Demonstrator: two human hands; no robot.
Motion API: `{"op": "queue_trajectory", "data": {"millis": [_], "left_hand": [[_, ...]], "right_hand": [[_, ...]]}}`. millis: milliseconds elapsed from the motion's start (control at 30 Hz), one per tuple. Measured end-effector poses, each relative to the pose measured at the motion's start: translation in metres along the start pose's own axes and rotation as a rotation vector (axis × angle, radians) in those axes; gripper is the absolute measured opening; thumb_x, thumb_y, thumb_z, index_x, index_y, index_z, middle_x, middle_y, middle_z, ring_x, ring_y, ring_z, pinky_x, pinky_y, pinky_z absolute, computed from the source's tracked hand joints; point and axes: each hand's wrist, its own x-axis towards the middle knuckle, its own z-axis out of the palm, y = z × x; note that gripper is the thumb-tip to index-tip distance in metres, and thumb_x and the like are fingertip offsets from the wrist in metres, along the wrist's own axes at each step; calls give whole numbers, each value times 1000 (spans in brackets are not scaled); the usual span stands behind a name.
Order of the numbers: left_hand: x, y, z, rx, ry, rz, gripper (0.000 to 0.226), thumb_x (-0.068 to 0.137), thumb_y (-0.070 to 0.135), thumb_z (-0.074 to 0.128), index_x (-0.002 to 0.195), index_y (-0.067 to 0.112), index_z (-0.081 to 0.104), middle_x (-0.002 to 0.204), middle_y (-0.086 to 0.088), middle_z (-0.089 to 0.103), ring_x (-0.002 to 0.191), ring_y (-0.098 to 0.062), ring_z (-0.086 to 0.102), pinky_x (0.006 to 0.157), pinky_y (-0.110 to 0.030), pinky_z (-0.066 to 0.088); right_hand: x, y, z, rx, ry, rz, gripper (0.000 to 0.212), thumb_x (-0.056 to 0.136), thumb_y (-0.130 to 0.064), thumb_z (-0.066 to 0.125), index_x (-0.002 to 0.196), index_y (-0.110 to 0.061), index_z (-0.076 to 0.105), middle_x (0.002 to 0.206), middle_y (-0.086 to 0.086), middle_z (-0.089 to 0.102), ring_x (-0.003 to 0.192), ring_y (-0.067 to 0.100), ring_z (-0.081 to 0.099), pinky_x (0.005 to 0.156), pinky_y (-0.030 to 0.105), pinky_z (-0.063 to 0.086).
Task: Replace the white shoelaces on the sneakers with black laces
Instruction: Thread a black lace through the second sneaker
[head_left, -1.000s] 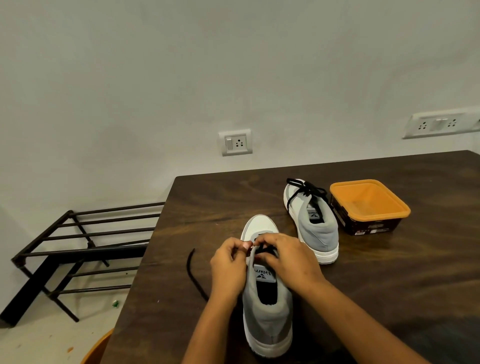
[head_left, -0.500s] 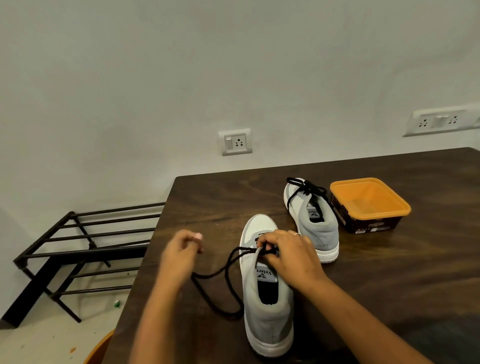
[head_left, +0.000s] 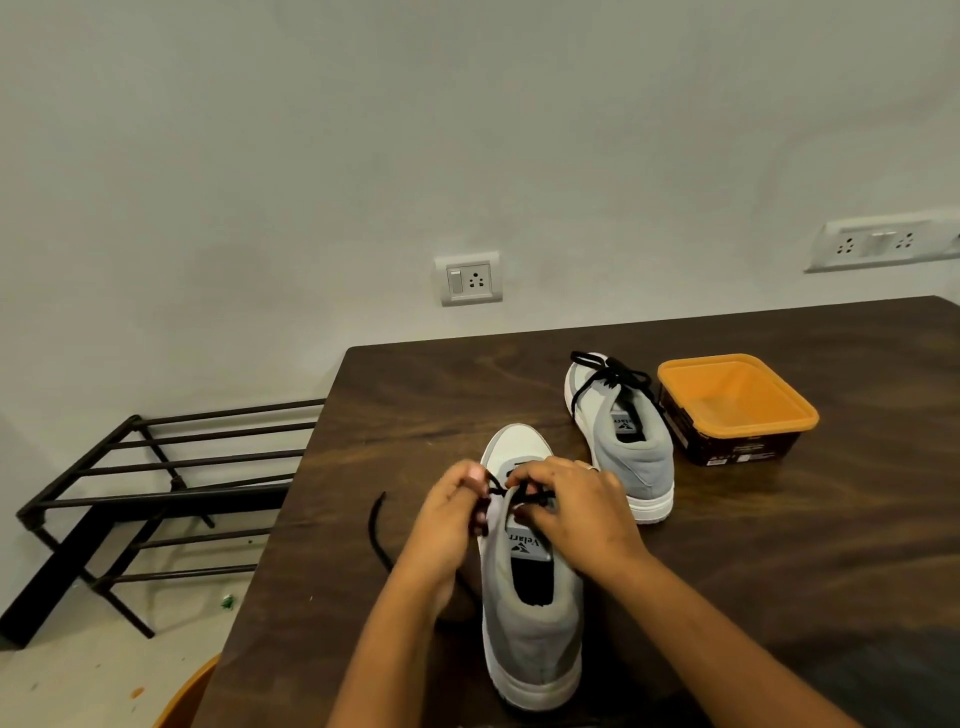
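Head: L hand (head_left: 451, 512), R hand (head_left: 577, 506) curled, pinching black lace (head_left: 375, 526) atop sneaker (head_left: 530, 631).

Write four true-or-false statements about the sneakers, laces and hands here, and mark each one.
1. The left hand and right hand both pinch the black lace over the near sneaker. True.
2. The far sneaker wears white laces. False: it has black laces, tied.
3. The orange container stands right of the far sneaker. True.
4. The lace's loose end hangs off the table. False: it lies on the table, left of the near sneaker.
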Motion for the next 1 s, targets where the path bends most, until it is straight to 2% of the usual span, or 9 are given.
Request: {"op": "queue_trajectory", "data": {"millis": [233, 333, 400, 467, 533, 633, 700, 800, 1000], "left_hand": [[-4, 43, -51, -918, 316, 175, 24, 101, 19, 35, 86, 19, 54, 92, 3, 70, 91, -15, 67, 81, -38, 54], [-4, 40, -59, -1006, 344, 143, 25, 101, 23, 36, 83, 17, 52, 73, 1, 62, 58, -6, 64, 60, -25, 58], [-5, 42, -60, -842, 319, 30, 27, 101, 25, 36, 79, 17, 49, 69, 2, 50, 38, -1, 42, 39, -14, 41], [-8, 42, -62, -321, 230, -166, 31, 101, 24, 38, 76, 12, 50, 64, 1, 47, 34, -2, 31, 33, -13, 26], [-14, 34, -57, 264, 3, -369, 32, 101, 24, 42, 75, 9, 52, 59, -2, 47, 38, -6, 34, 38, -17, 27], [-13, 9, -40, 582, -258, -553, 25, 100, 25, 46, 80, 11, 49, 66, -6, 52, 49, -12, 50, 45, -25, 44], [-7, -2, -29, 805, -129, -449, 13, 98, 26, 49, 100, 13, 49, 88, -7, 58, 72, -18, 60, 61, -29, 52], [2, -11, -22, 1051, 140, 15, 47, 94, 27, 51, 137, 20, 34, 134, -6, 43, 121, -28, 43, 96, -37, 40], [10, -21, -18, 1176, 33, 163, 22, 97, 32, 44, 105, 23, 62, 118, 3, 48, 116, -18, 43, 88, -34, 42]], "right_hand": [[1, 3, 6, 7, 1, -9, 38, 87, -14, 60, 112, -42, 63, 115, -14, 49, 109, 13, 41, 87, 22, 37], [3, 8, 10, 193, -47, 51, 45, 83, -3, 60, 106, -41, 65, 111, -12, 47, 108, 10, 44, 88, 12, 37], [3, 9, 12, 291, -41, 51, 46, 80, 3, 59, 103, -36, 66, 108, -12, 51, 104, 6, 53, 90, 11, 41], [2, 9, 10, 329, -25, 70, 42, 81, 5, 59, 104, -30, 67, 105, -12, 51, 93, -2, 53, 82, 1, 38], [2, 8, 10, 343, -5, 98, 36, 82, 4, 60, 105, -23, 67, 98, -12, 50, 82, -7, 50, 72, -4, 35], [3, 9, 12, 345, 23, 138, 29, 81, -4, 65, 101, -25, 67, 93, -10, 53, 76, -4, 51, 66, 0, 38], [4, 11, 13, 347, 18, 167, 27, 78, -12, 70, 94, -33, 65, 90, -8, 59, 73, 2, 54, 62, 7, 41], [5, 13, 14, 366, 3, 195, 26, 77, -19, 73, 93, -35, 61, 88, -8, 60, 70, 8, 56, 63, 17, 46], [3, 13, 17, 317, 53, 174, 23, 84, -18, 64, 102, -33, 61, 96, -11, 57, 86, 10, 58, 76, 29, 50]]}}
